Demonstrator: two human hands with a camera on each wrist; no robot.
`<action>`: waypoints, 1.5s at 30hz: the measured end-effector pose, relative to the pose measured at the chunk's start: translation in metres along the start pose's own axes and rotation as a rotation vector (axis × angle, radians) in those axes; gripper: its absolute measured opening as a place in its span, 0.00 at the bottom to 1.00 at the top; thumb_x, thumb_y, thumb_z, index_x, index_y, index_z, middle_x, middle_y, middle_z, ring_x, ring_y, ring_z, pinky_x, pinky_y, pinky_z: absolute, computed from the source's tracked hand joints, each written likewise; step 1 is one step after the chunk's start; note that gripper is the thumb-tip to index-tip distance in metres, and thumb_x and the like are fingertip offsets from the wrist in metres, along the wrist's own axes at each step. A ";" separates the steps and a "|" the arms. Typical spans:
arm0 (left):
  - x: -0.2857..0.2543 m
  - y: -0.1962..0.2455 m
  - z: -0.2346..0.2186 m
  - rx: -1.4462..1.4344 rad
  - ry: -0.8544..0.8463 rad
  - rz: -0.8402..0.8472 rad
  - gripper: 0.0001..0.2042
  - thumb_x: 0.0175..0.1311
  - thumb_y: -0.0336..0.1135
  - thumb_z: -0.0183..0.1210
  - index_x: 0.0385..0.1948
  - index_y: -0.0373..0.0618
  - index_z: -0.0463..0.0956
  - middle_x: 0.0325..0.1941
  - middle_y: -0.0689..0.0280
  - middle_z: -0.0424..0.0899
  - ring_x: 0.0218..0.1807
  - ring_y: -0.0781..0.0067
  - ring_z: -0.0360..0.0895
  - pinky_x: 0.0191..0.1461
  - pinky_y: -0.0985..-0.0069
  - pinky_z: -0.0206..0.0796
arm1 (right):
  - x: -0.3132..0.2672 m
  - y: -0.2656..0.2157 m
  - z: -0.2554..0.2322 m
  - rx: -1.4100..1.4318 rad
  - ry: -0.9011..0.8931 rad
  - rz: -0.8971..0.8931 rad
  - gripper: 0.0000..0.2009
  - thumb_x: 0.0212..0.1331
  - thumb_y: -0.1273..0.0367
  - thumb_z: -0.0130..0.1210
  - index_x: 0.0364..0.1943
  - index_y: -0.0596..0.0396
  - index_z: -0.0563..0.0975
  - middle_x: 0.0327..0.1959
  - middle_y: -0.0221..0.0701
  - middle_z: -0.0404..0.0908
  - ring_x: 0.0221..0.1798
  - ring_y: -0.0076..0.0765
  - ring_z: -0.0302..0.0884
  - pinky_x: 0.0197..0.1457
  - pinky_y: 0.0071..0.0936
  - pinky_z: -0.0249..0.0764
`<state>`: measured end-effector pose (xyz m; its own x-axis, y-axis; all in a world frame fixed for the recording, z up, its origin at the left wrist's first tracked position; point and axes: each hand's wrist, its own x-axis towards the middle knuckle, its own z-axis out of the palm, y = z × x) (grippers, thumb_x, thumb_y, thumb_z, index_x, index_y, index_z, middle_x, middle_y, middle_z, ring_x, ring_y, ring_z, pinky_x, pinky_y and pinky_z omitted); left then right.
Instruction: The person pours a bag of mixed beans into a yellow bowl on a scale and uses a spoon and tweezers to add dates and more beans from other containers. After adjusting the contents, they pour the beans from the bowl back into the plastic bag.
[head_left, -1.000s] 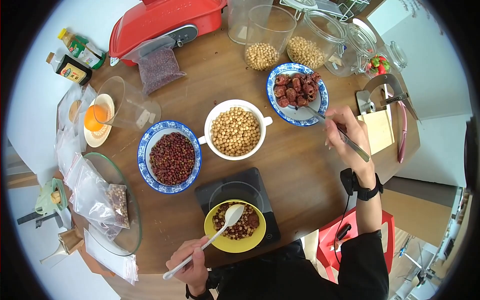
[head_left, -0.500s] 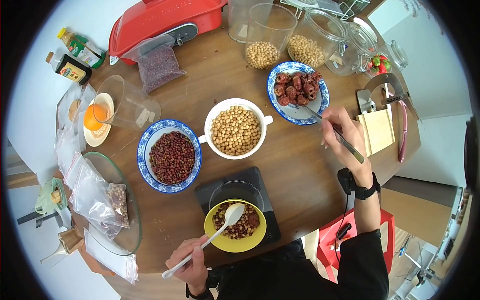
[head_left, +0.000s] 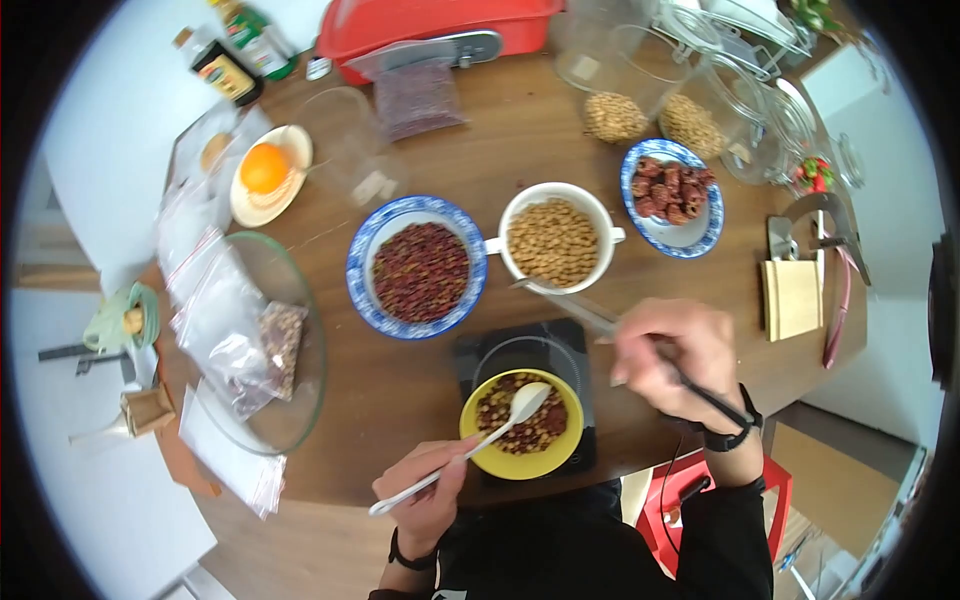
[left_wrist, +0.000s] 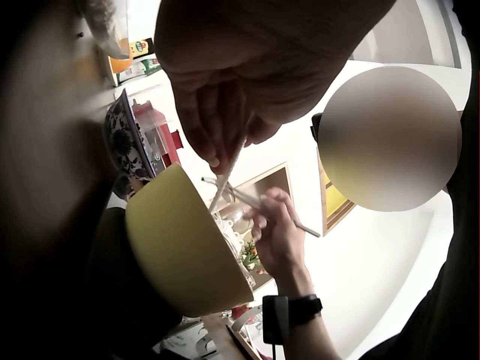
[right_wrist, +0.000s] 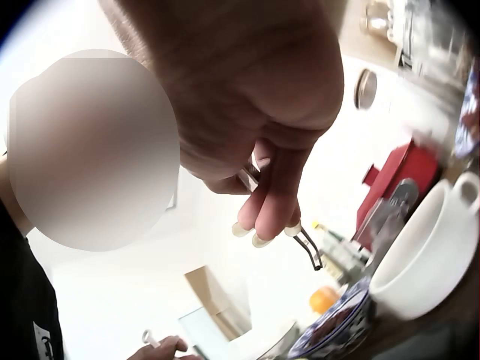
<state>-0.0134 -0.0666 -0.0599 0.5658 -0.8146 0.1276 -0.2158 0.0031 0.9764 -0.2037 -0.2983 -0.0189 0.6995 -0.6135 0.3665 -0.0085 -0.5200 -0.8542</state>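
My left hand holds a white spoon, its bowl end over the beans in a yellow bowl. The yellow bowl stands on a black plate with a ring marking. My right hand grips slim metal tongs, blurred in the head view. Their tip overlaps the front rim of a white two-handled pot of pale round beans. In the right wrist view the tongs' two arms show, with nothing visible between them. A blue-rimmed bowl of dark red dried fruits stands beyond.
A blue-rimmed bowl of small reddish beans stands left of the pot. Further left are a glass lid, plastic bags and a plate with an orange ball. Jars and a red cooker line the back.
My right hand has come away from the dried-fruit bowl, bringing the tongs leftward and nearer to the yellow bowl. The left hand keeps its spoon in place. The head view has shifted.
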 end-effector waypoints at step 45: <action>-0.036 0.006 -0.023 -0.393 0.121 -0.229 0.09 0.73 0.26 0.55 0.47 0.28 0.73 0.44 0.40 0.86 0.43 0.60 0.87 0.51 0.67 0.82 | -0.123 -0.026 0.061 0.818 0.385 0.796 0.11 0.71 0.65 0.48 0.50 0.54 0.65 0.21 0.48 0.82 0.07 0.28 0.67 0.08 0.21 0.64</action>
<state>-0.0170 -0.0238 -0.0550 0.6578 -0.7463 -0.1019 0.2295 0.0697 0.9708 -0.2455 -0.1730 -0.0642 0.4437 -0.8009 -0.4021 0.2121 0.5298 -0.8212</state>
